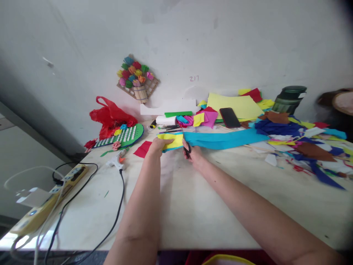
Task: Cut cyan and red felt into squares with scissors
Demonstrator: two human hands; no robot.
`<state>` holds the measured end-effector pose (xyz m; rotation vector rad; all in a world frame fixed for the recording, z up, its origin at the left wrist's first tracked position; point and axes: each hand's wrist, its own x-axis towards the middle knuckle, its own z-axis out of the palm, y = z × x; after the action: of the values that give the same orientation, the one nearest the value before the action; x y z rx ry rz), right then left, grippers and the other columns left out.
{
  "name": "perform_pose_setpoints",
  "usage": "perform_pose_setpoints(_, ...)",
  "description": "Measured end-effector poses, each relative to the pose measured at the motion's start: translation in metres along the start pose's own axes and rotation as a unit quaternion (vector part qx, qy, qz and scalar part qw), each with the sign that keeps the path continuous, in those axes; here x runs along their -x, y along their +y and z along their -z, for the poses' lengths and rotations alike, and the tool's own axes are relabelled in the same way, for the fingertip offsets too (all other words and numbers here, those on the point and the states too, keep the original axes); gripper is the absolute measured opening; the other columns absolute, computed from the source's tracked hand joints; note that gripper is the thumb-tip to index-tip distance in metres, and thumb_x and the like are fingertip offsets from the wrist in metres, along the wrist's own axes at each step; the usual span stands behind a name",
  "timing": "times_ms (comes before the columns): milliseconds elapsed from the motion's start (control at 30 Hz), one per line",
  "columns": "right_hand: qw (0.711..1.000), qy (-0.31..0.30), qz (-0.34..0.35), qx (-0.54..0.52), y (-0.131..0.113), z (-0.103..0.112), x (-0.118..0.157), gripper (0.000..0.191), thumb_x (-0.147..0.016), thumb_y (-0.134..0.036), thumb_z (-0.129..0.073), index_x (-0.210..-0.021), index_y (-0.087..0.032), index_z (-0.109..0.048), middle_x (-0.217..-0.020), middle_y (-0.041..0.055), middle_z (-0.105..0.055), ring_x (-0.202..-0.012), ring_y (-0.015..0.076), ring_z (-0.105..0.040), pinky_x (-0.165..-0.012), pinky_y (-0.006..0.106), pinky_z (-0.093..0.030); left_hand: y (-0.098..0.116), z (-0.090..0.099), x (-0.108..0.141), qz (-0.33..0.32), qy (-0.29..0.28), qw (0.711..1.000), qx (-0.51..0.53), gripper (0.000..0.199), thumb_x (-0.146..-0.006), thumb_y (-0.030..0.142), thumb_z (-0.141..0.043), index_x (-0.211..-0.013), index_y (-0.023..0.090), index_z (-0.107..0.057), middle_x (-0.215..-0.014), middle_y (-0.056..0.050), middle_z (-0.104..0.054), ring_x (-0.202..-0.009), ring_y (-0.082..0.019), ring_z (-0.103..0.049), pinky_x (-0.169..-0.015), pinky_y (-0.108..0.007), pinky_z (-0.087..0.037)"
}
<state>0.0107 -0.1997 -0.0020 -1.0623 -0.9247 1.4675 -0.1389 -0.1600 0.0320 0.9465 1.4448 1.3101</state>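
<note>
Scissors [187,148] partly hidden by right hand [193,154]

Left hand [158,144] and right hand [192,152] were bare, forearms [143,195] too. Clothing [198,257] at lower edge was deep red. Curved yellow band [228,257] bordered pale patch [227,262]. Rest of outfit was out of view.

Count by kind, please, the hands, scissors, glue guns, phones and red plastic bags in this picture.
Hands: 2 (left hand, right hand)
Scissors: 1
Glue gun: 1
Phone: 1
Red plastic bag: 1
Total: 6
</note>
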Motion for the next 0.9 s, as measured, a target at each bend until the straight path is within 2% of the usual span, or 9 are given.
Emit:
perform_pose_setpoints(167,0.999,0.024,0.022,-0.010,-0.002,-0.002,0.003,0.036,-0.061,-0.048,-0.068,-0.058,-0.018,-0.048,-0.041,-0.0062,-0.045,-0.033,0.0047,-0.036,-0.030,0.018,-0.022,-0.002,0.000,-0.002,0.005,0.010,1.000,-0.007,0.040,-0.036,0.015,-0.085,-0.070,0.013,-0.063,-0.081,-0.010,-0.067,-0.077,-0.022,-0.063,-0.067,-0.031,-0.049)
perform_pose_setpoints(367,0.998,0.033,0.047,-0.004,0.002,-0.003,0.001,0.035,-0.063,-0.045,-0.067,-0.053,-0.018,-0.047,-0.039,-0.0062,-0.043,-0.033,0.0047,-0.035,-0.031,0.019,-0.026,-0.003,-0.001,-0.003,0.006,-0.012,1.000,0.002,0.040,-0.034,0.016,-0.085,-0.068,0.014,-0.063,-0.081,-0.009,-0.068,-0.077,-0.021,-0.063,-0.066,-0.030,-0.050)
perform_pose_setpoints(567,0.998,0.046,0.029,0.020,0.004,0.001,-0.003,0.033,-0.067,-0.044,-0.064,-0.054,-0.017,-0.050,-0.040,-0.0058,-0.044,-0.032,0.0042,-0.038,-0.031,0.017,-0.025,0.000,0.001,0.001,0.024,0.017,0.999,-0.016,0.042,-0.033,0.015,-0.085,-0.069,0.014,-0.062,-0.078,-0.008,-0.067,-0.073,-0.021,-0.063,-0.061,-0.029,-0.048)
perform_pose_setpoints(767,0.998,-0.053,-0.021,-0.005,-0.003,0.007,0.002,0.038,-0.071,-0.054,-0.059,-0.070,-0.016,-0.052,-0.048,0.0002,-0.057,-0.038,0.0095,-0.052,-0.027,0.016,-0.018,-0.004,0.015,-0.009,0.025,0.075,0.997,0.023,0.049,-0.037,0.015,-0.085,-0.080,0.016,-0.062,-0.075,-0.006,-0.066,-0.075,-0.022,-0.063,-0.062,-0.028,-0.048)
perform_pose_setpoints(900,0.993,-0.092,-0.049,0.049,-0.006,0.007,0.010,0.035,-0.072,-0.051,-0.060,-0.071,-0.017,-0.050,-0.049,0.0011,-0.059,-0.036,0.0095,-0.051,-0.027,0.016,-0.020,-0.004,0.027,-0.013,0.048,0.079,0.987,0.132,0.040,-0.052,0.015,-0.080,-0.087,0.017,-0.062,-0.075,-0.004,-0.066,-0.072,-0.019,-0.064,-0.062,-0.028,-0.051)
